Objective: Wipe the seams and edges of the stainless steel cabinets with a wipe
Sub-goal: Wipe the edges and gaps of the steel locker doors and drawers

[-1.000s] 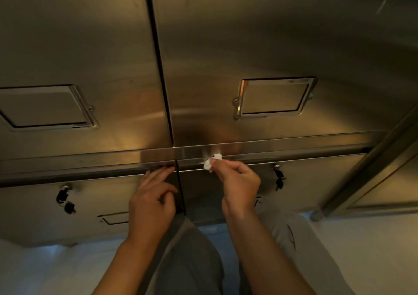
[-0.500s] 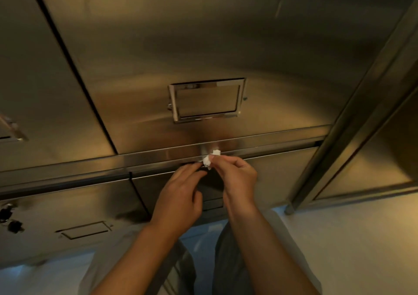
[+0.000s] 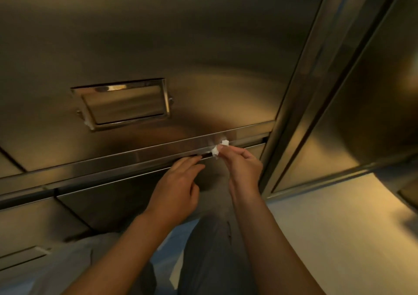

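Note:
A stainless steel cabinet door [image 3: 203,57] with a recessed label holder [image 3: 126,104] fills the upper view. Below it runs a horizontal steel strip [image 3: 135,154] above a dark seam. My right hand [image 3: 243,165] pinches a small crumpled white wipe [image 3: 218,147] and holds it against the strip's lower edge near its right end. My left hand [image 3: 178,186] lies just left of it, fingers extended, tips touching the seam under the strip.
A vertical steel post [image 3: 300,91] stands right of the hands, with another steel panel [image 3: 362,113] beyond it. A lower cabinet door [image 3: 101,204] sits under the strip. My grey-trousered legs [image 3: 210,249] and pale floor [image 3: 328,238] lie below.
Both hands have slid right along the horizontal strip, from the vertical seam between the doors to near the right post. The wipe stays pinched in the right hand.

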A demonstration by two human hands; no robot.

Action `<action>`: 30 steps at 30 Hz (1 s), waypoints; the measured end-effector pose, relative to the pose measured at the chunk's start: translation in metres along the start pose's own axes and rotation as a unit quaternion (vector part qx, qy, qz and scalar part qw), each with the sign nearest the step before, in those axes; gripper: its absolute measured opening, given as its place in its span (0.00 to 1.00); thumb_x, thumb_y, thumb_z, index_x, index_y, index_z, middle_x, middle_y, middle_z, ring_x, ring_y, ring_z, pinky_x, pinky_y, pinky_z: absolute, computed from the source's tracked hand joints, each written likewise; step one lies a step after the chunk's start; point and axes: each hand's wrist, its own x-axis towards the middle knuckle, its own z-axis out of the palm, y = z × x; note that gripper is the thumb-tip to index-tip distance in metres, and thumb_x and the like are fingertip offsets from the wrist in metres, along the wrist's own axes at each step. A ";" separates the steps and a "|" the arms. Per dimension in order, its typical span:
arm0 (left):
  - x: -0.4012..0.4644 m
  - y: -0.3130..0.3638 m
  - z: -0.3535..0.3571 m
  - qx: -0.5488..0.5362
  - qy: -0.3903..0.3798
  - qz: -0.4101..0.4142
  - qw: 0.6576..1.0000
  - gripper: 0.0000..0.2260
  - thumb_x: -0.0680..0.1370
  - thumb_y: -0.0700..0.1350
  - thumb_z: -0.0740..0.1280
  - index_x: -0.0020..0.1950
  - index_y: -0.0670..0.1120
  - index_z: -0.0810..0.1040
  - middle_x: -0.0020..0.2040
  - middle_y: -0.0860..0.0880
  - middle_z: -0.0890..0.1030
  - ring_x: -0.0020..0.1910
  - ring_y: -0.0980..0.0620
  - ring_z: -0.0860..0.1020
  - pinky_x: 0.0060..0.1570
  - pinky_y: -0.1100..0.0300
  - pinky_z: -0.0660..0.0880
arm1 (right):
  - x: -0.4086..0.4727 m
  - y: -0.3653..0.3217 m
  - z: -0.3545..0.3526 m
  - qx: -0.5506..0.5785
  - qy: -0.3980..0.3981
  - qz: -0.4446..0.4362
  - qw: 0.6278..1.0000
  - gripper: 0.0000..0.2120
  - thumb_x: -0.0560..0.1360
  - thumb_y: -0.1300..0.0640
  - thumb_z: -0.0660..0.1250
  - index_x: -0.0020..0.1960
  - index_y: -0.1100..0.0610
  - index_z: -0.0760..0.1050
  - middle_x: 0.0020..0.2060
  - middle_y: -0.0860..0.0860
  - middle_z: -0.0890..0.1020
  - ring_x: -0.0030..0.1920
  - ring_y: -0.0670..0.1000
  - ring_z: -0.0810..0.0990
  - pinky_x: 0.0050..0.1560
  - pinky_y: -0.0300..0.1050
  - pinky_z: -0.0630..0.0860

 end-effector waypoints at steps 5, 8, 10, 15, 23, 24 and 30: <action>0.015 0.013 0.018 0.007 0.013 -0.006 1.000 0.22 0.75 0.36 0.70 0.69 0.45 0.80 0.72 0.48 0.77 0.73 0.48 0.71 0.73 0.54 0.68 | 0.032 -0.019 -0.027 -0.016 0.029 -0.017 0.999 0.08 0.67 0.66 0.81 0.45 0.60 0.86 0.40 0.53 0.88 0.46 0.50 0.88 0.50 0.43 0.84; 0.017 0.017 0.024 -0.003 0.037 -0.021 0.999 0.22 0.73 0.34 0.70 0.67 0.44 0.81 0.70 0.48 0.78 0.70 0.49 0.73 0.69 0.52 0.73 | 0.048 -0.025 -0.039 -0.015 0.041 -0.011 0.999 0.09 0.67 0.64 0.82 0.46 0.58 0.86 0.41 0.52 0.89 0.48 0.49 0.88 0.50 0.42 0.82; 0.018 0.016 0.026 -0.011 0.051 -0.022 0.998 0.22 0.72 0.33 0.70 0.66 0.44 0.82 0.68 0.49 0.79 0.68 0.50 0.74 0.68 0.56 0.72 | 0.059 -0.027 -0.047 0.007 0.073 -0.005 0.997 0.11 0.67 0.62 0.82 0.48 0.57 0.86 0.42 0.51 0.89 0.50 0.50 0.87 0.50 0.42 0.81; 0.020 0.015 0.025 -0.017 0.055 -0.038 0.998 0.21 0.70 0.33 0.72 0.62 0.45 0.84 0.67 0.51 0.81 0.65 0.52 0.75 0.65 0.61 0.69 | 0.069 -0.031 -0.066 0.085 0.114 -0.011 0.990 0.10 0.68 0.64 0.81 0.48 0.60 0.86 0.45 0.55 0.89 0.51 0.53 0.88 0.55 0.46 0.82; 0.021 0.015 0.024 -0.027 0.049 -0.042 0.998 0.19 0.68 0.33 0.74 0.58 0.45 0.86 0.66 0.51 0.82 0.64 0.54 0.75 0.63 0.63 0.69 | 0.063 -0.017 -0.055 0.094 0.098 0.007 0.991 0.08 0.74 0.62 0.76 0.53 0.59 0.82 0.53 0.55 0.85 0.55 0.54 0.86 0.52 0.44 0.80; 0.021 0.015 0.024 -0.030 0.048 -0.042 0.998 0.19 0.68 0.33 0.73 0.57 0.45 0.86 0.66 0.51 0.81 0.64 0.54 0.75 0.63 0.62 0.69 | 0.061 -0.018 -0.052 0.098 0.089 0.004 0.991 0.07 0.75 0.63 0.75 0.53 0.59 0.82 0.53 0.55 0.85 0.54 0.53 0.86 0.51 0.42 0.81; 0.019 0.014 0.024 -0.036 0.031 -0.048 0.998 0.17 0.69 0.36 0.73 0.56 0.46 0.86 0.69 0.52 0.80 0.66 0.52 0.74 0.63 0.61 0.70 | 0.056 -0.018 -0.039 0.017 0.099 -0.016 0.995 0.07 0.71 0.63 0.79 0.46 0.57 0.83 0.48 0.53 0.86 0.52 0.50 0.85 0.50 0.43 0.80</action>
